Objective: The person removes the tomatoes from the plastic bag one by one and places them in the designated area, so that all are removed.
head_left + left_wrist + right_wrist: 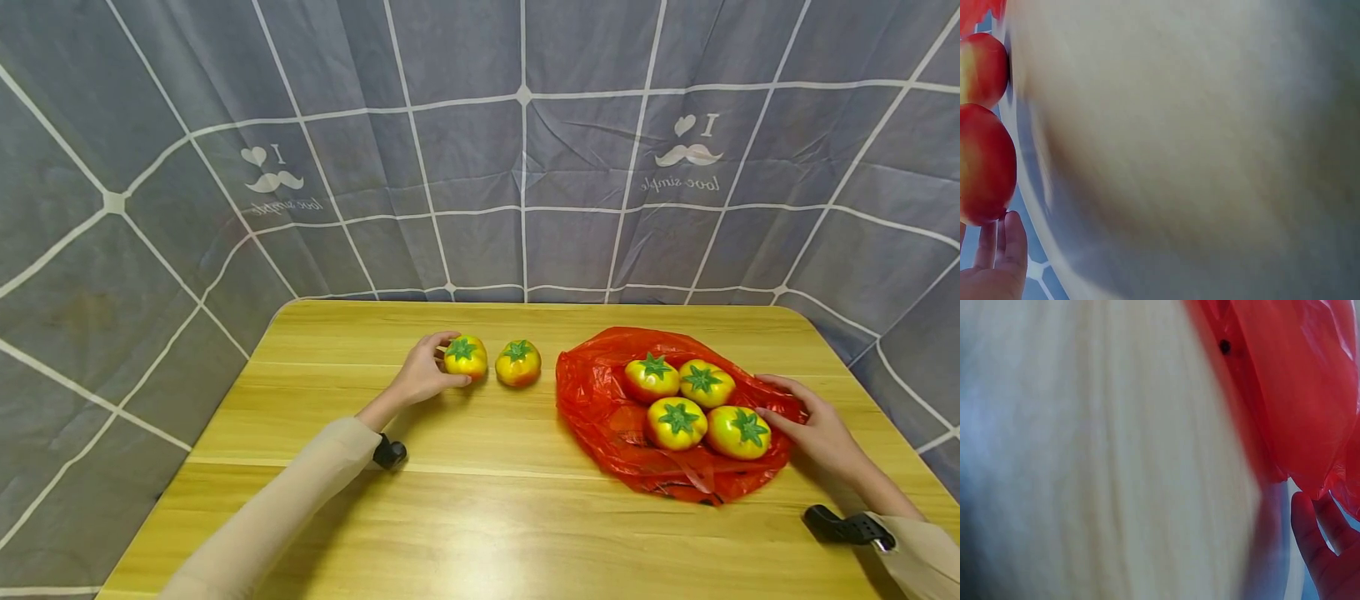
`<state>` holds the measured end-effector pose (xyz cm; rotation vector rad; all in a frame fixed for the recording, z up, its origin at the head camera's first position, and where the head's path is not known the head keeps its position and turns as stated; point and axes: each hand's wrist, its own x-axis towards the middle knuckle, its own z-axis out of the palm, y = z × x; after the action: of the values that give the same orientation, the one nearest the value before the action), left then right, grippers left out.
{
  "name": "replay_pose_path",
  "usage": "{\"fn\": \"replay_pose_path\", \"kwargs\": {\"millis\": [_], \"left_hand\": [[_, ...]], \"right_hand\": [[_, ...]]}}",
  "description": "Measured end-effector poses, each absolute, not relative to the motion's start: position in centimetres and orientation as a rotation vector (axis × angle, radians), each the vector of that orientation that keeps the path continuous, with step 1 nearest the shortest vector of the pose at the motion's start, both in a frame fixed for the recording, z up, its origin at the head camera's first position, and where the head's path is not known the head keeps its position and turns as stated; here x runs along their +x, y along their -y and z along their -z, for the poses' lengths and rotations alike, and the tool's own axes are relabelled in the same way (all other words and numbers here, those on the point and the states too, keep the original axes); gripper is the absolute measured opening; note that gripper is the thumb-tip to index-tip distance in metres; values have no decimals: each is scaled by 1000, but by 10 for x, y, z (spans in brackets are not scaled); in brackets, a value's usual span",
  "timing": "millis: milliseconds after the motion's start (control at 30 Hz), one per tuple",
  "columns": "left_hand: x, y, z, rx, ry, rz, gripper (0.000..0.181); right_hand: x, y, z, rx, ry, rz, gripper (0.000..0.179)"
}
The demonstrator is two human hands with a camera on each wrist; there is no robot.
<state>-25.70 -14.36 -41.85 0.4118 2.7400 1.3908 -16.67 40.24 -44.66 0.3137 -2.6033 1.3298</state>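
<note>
On the wooden table, my left hand (422,372) holds a yellow-red tomato with a green star-shaped top (466,358), its thumb at the near side and its fingers at the far side. The left wrist view shows fingertips (1015,240) against the tomato's red underside (986,165). Just right of it stands a second tomato (518,364). A spread red plastic bag (600,417) bears several more tomatoes (677,422). My right hand (821,429) rests at the bag's right edge, thumb near the closest tomato (738,432). In the right wrist view its extended fingers (1310,531) touch the bag.
A grey curtain with white lines (480,167) hangs behind the table (487,517) and along its sides. Dark straps with small devices sit on the left wrist (390,452) and right wrist (847,529).
</note>
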Motion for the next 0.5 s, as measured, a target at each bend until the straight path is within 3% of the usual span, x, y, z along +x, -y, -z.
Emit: {"fn": "replay_pose_path", "kwargs": {"millis": [500], "left_hand": [[-264,135,426,428,-2753,-1340,73]], "right_hand": [[-170,-403,451,358,2571,-1326,49]]}}
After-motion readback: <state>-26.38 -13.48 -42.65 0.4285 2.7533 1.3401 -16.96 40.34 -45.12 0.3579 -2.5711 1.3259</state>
